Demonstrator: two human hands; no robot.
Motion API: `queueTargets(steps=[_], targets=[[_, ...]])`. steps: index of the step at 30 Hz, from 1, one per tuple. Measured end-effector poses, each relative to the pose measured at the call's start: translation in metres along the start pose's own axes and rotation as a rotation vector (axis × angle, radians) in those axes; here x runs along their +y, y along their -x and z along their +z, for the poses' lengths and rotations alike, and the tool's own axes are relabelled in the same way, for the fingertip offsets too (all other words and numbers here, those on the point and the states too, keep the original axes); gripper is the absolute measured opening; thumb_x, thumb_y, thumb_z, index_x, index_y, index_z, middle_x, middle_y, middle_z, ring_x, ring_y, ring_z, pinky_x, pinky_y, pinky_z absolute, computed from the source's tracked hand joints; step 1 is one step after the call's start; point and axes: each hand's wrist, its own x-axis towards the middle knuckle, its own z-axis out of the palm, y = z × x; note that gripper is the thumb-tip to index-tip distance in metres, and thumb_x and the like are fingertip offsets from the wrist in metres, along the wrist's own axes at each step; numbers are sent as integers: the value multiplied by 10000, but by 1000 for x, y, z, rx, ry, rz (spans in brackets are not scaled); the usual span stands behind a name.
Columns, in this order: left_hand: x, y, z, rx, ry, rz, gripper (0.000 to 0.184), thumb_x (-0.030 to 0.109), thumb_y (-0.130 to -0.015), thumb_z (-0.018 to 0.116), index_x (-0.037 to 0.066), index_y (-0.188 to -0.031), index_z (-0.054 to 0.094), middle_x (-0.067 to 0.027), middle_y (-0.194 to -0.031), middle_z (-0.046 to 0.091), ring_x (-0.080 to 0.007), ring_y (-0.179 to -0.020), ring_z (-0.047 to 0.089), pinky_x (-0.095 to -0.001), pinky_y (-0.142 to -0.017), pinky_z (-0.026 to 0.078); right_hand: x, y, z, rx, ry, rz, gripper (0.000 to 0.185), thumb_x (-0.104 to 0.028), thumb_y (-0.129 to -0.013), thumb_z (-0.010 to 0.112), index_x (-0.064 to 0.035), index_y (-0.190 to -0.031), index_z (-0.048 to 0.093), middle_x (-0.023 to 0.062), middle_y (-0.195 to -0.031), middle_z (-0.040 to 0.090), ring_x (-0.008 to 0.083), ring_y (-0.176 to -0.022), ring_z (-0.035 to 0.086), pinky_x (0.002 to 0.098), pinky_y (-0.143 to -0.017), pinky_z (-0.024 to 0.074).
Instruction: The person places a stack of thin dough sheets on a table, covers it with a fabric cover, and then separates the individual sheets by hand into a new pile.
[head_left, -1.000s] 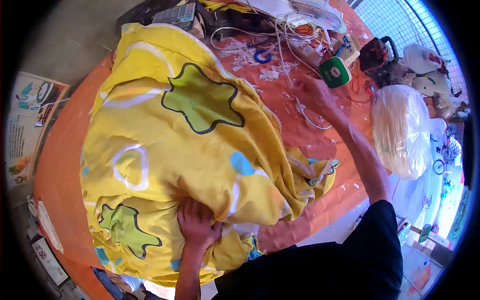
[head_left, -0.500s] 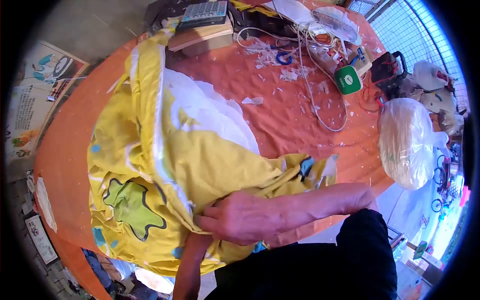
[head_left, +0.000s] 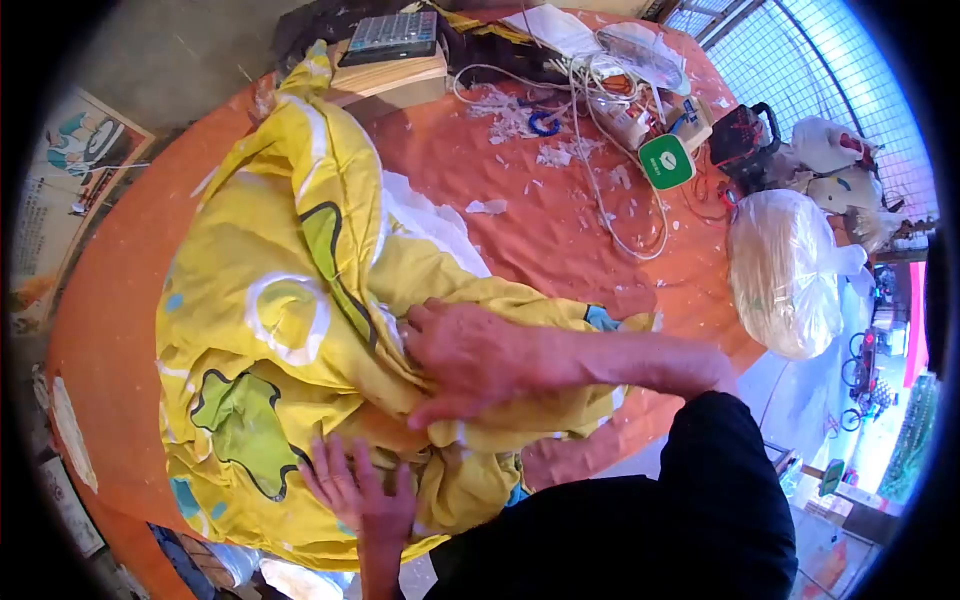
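Observation:
A yellow cloth (head_left: 230,300) with green star shapes and white rings lies bunched over the orange table cover (head_left: 110,330). My left hand (head_left: 362,492) rests on its lower part with the fingers spread. My right hand (head_left: 465,360) lies on the folds near the middle, above and to the right of the left one, its thumb pointing down and its fingers bent into the cloth; whether they pinch it is hard to make out. A white sheet or padding (head_left: 430,225) shows past the cloth's upper right edge.
At the back, a calculator (head_left: 395,35) sits on a box (head_left: 385,85). White cables (head_left: 612,225), scraps (head_left: 505,112) and a green square object (head_left: 666,162) lie to its right. A large plastic-wrapped bundle (head_left: 785,272) stands on the right.
Over the last second my right hand came from the cables to the cloth. The upper cloth was folded leftward, uncovering white material and the box. My left hand now shows spread fingers on top.

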Motion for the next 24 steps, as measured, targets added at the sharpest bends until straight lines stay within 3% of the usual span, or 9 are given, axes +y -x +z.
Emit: queueTargets(steps=[3,4,7,9,15,19,22,23,24], targets=[[-25,12,16,-65,146,-29,348,74,-729,670,31,-1070,615,-190,-1234,551,-411,-1226,489,-539,-1010,371,-31,12,-2,67,19,-16,939,-577,-623,774,107,-1194,477,177,-930,529,337,-855,541,445,-717,461],[-21,6,16,-6,144,14,291,-38,-726,608,29,-1009,622,-176,-1143,603,-389,-1108,570,-491,-931,435,-38,15,3,59,60,-29,965,-562,-601,788,100,-1222,459,171,-957,528,332,-884,539,439,-724,459],[-32,3,10,118,425,-204,324,-93,-716,566,19,-1015,620,-174,-1049,632,-363,-983,619,-424,-870,488,-55,17,5,62,81,-70,1030,-516,-545,827,86,-1275,422,153,-1004,521,312,-921,536,406,-730,454],[-37,4,4,350,615,-428,320,-135,-765,500,-5,-1036,609,-139,-974,649,-253,-896,626,-337,-846,497,-67,20,-1,46,17,-69,1048,-503,-536,836,86,-1290,409,152,-1011,521,309,-919,536,399,-733,455],[-11,-26,-39,437,777,-102,277,-125,-834,502,-39,-1090,565,-160,-1052,622,-241,-934,601,-350,-887,484,-108,-12,15,79,22,-154,1011,-394,-544,837,102,-1303,389,169,-1051,521,324,-915,551,386,-736,475],[-17,-6,-27,335,882,-309,361,-42,-868,531,-88,-1225,510,-195,-1169,568,-261,-1077,562,-378,-946,451,-79,-49,42,60,-272,-126,669,-175,-653,737,-11,-1254,493,185,-776,595,367,-765,642,448,-668,498],[-3,-16,-60,400,743,-206,540,203,-899,536,-140,-1304,435,-255,-1253,496,-336,-1212,480,-465,-996,412,-83,-81,14,345,-450,-326,416,-83,-646,662,-34,-1054,590,191,-692,597,397,-687,636,443,-633,498],[-14,0,-65,549,333,-47,515,205,-898,512,-141,-1273,439,-281,-1230,512,-400,-1167,504,-501,-967,434,-91,-96,-3,445,-488,-347,315,-66,-646,638,-19,-954,592,194,-714,605,405,-693,624,441,-627,491],[-29,6,-71,679,253,121,488,202,-899,507,-134,-1249,447,-286,-1206,526,-419,-1135,518,-510,-948,445,-101,-112,-26,547,-525,-369,216,-49,-645,614,-3,-855,594,196,-737,613,413,-700,611,438,-622,484]])
